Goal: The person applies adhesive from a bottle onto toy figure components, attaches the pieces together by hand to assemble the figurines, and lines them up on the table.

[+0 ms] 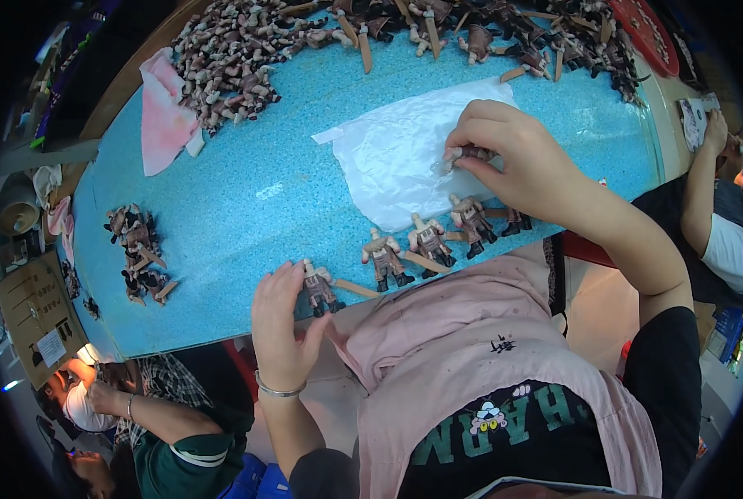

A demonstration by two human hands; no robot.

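A small toy figure [476,153] with a pale head and brown body is pinched between the thumb and fingers of my right hand [517,158], over a crumpled white sheet [388,158]. My left hand [281,314] rests at the table's near edge, its thumb and fingers closed around another toy figure [317,289]. A thin tan stick lies beside that one. Between my hands, similar brown figures [384,256] with dark boots lie in a row along the near edge, some with tan sticks next to them. My right forearm partly covers the row's right end.
A dense heap of pale and brown figure parts [230,62] lies at the far left of the blue table [222,208], beside a pink-stained cloth [165,116]. More dark figures with sticks line the far edge. A small cluster [138,249] lies left. Other people sit at both sides.
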